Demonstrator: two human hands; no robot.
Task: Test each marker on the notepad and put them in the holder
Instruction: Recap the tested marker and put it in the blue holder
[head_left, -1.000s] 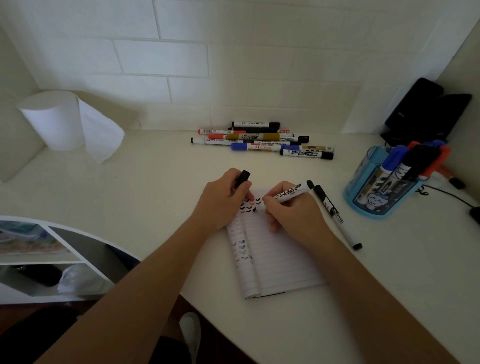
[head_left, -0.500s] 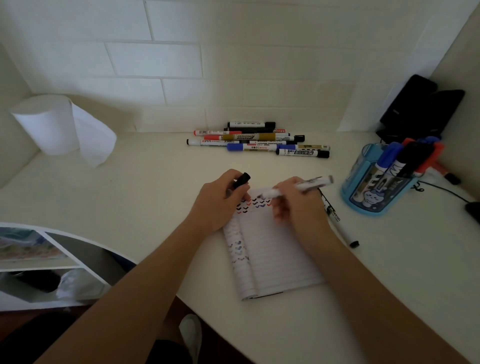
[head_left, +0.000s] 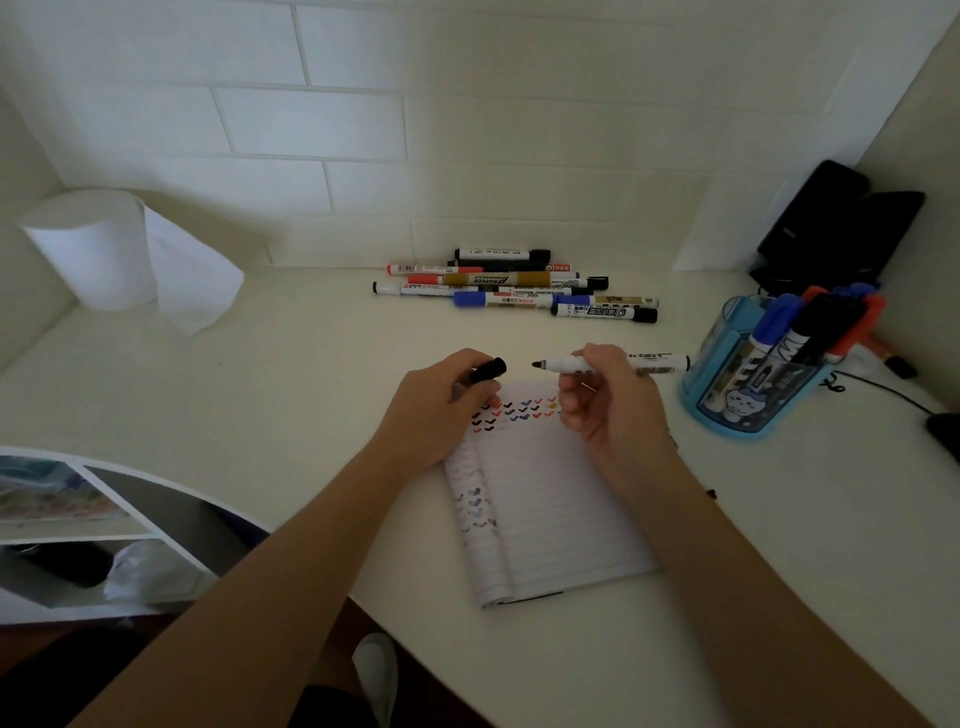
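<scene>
My right hand grips an uncapped white marker level above the notepad, its black tip pointing left. Facing that tip is the black cap, which my left hand pinches a short gap away. Rows of small coloured check marks cross the top of the lined notepad. Several capped markers lie in a pile near the wall. The blue holder at the right has several markers standing in it.
A white paper roll stands at the far left. Black objects lean in the right corner, and a thin black cable runs past the holder. A white shelf sits below the desk's curved front edge.
My right hand lifted the marker off the notepad and turned it level, tip toward the cap. My left hand stayed put with the cap. The spare marker beside the notepad is now behind my right hand.
</scene>
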